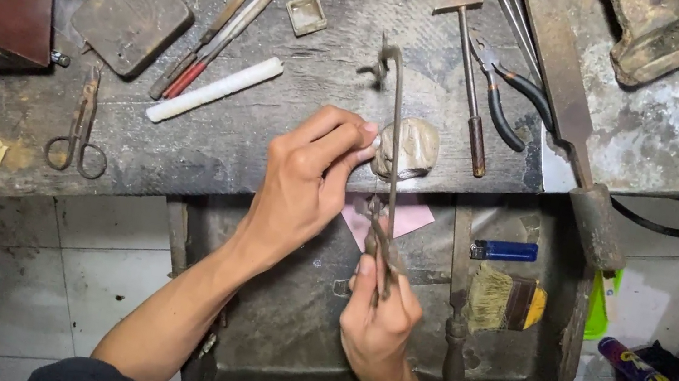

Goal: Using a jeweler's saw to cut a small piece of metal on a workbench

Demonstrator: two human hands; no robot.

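My right hand [379, 312] was closed around the handle of a jeweller's saw [395, 135], frame upright, blade running along the bench peg [409, 145] at the near edge of the workbench [272, 152]. My left hand [305, 177] pinched a small piece against that peg, probably to steady it; the piece itself was too small to make out. A hammer [469, 74] and pliers [507, 95] lay just right.

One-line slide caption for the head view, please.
Right hand works a jeweller's saw at the bench pin while left hand steadies the piece.
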